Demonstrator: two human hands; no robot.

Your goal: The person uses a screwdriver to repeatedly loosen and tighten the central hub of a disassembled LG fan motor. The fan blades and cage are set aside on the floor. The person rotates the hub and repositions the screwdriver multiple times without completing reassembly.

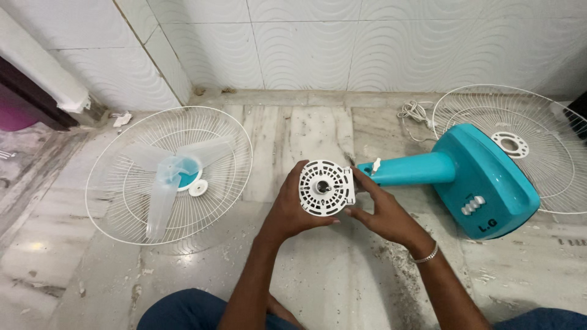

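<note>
Head view: a white round motor housing (326, 187) of a teal table fan (474, 177) is being held up off the marble floor (306, 269), its face turned toward the camera so the centre shaft is being shown. The left hand (292, 208) is being wrapped around its left rim; the right hand (379, 211) is being closed on its right edge, steadying it. The fan is being left lying on its side. A wire guard (168, 177) with translucent blades (165, 174) is being kept flat at left, another guard (520, 146) at right, near a coiled cord (416, 113).
</note>
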